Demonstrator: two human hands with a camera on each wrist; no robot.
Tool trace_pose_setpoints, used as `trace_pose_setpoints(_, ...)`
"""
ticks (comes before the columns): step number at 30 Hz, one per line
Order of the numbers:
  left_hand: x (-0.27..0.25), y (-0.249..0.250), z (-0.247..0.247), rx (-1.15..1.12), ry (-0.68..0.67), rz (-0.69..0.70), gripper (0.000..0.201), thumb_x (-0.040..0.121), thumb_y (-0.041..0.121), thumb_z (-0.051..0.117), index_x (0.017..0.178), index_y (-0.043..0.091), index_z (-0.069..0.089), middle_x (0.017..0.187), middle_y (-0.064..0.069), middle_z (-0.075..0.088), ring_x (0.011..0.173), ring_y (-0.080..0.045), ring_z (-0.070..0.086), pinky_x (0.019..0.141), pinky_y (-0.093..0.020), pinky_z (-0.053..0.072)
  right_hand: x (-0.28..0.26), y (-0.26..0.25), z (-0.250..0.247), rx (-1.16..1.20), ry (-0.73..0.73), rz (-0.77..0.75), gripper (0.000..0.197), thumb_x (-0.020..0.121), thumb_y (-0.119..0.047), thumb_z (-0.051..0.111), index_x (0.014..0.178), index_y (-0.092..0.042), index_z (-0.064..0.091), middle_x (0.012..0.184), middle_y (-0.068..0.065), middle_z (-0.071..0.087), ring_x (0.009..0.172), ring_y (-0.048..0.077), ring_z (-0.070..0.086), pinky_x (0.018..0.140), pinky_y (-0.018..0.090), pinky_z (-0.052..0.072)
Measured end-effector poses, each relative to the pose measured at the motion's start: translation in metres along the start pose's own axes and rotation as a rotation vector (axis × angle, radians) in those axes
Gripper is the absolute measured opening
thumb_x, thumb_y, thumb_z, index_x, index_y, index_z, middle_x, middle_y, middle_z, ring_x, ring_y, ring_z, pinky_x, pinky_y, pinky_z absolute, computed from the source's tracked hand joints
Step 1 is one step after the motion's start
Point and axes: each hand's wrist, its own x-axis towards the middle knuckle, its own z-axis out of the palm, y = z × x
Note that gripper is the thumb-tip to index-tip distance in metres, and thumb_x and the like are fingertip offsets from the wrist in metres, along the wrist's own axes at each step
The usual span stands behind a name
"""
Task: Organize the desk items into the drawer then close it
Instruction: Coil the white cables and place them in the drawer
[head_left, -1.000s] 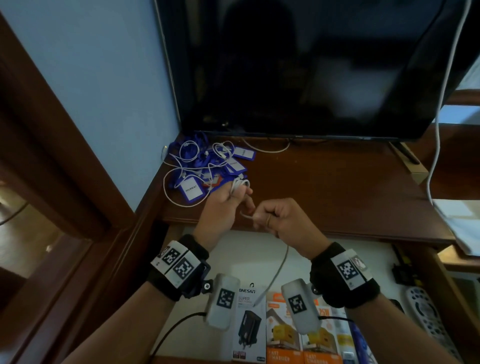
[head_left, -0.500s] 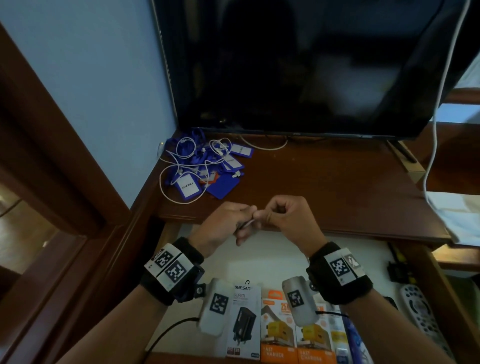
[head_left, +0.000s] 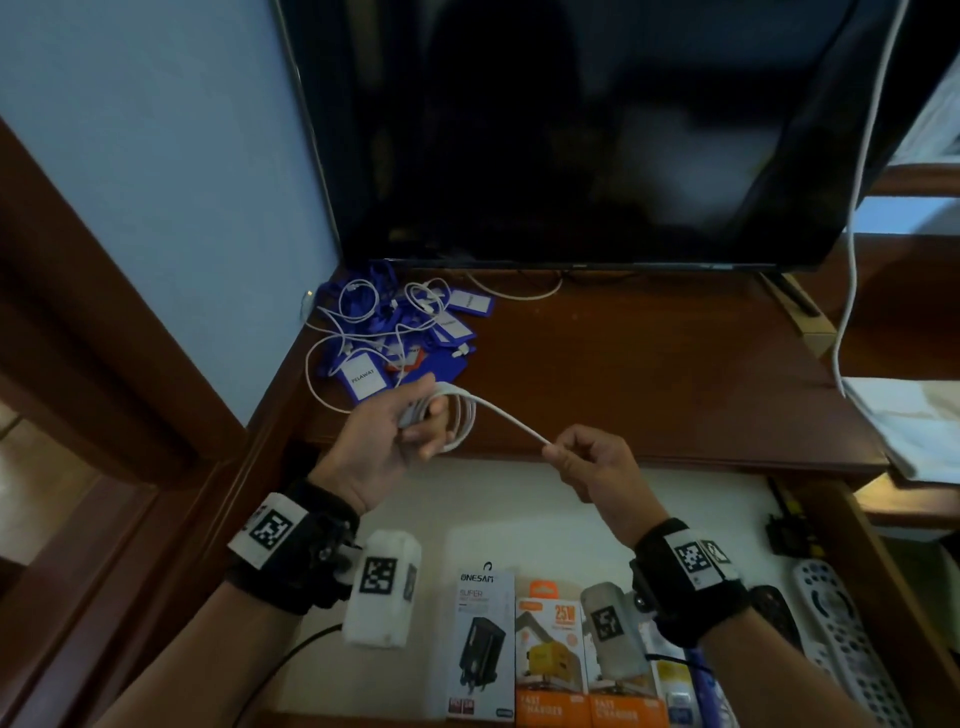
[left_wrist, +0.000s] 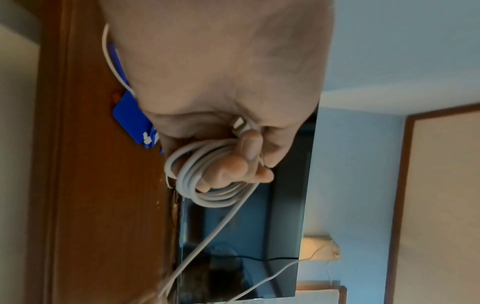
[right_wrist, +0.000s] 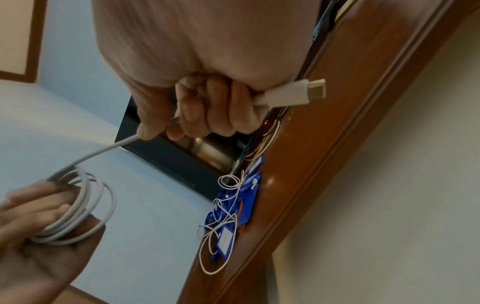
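A white charging cable (head_left: 462, 415) is wound in several loops round the fingers of my left hand (head_left: 400, 436), which grips the coil (left_wrist: 205, 181) above the desk's front edge. My right hand (head_left: 587, 462) holds the cable's free end in a fist, the strand stretched taut between both hands. The white USB plug (right_wrist: 293, 92) sticks out of the right fist (right_wrist: 202, 109). Below the hands the drawer (head_left: 545, 509) stands pulled out. On the desk (head_left: 649, 374) at the back left lies a heap of blue ID badges (head_left: 395, 338) tangled with white cables.
A dark TV screen (head_left: 571, 130) stands at the back of the desk. In the drawer lie boxed chargers (head_left: 483, 639), orange charger boxes (head_left: 550, 665) and remote controls (head_left: 836, 634). A white cord (head_left: 857, 208) hangs at the right over papers (head_left: 914, 421).
The hands were close together over the desk edge; now they have drawn apart. The left hand has turned palm up with the coil, and the right has pulled the free end out to the right.
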Motion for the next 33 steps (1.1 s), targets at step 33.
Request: trace_pose_setpoints(33,0.008,-0.009,0.021,-0.232,0.023,0.033,0.034,0.087,0.025,0.048,0.054,0.019,0.05,0.045,0.005,0.027,0.041,-0.012,0.027,0.068,-0.029,0.038,0.011,-0.044,0.071,0.069,0.071,-0.027,0.025,0.104,-0.02,0.037,0.103,-0.007,0.058,0.056,-0.003,0.041,0.046,0.01,0.031,0.045,0.026,0.026)
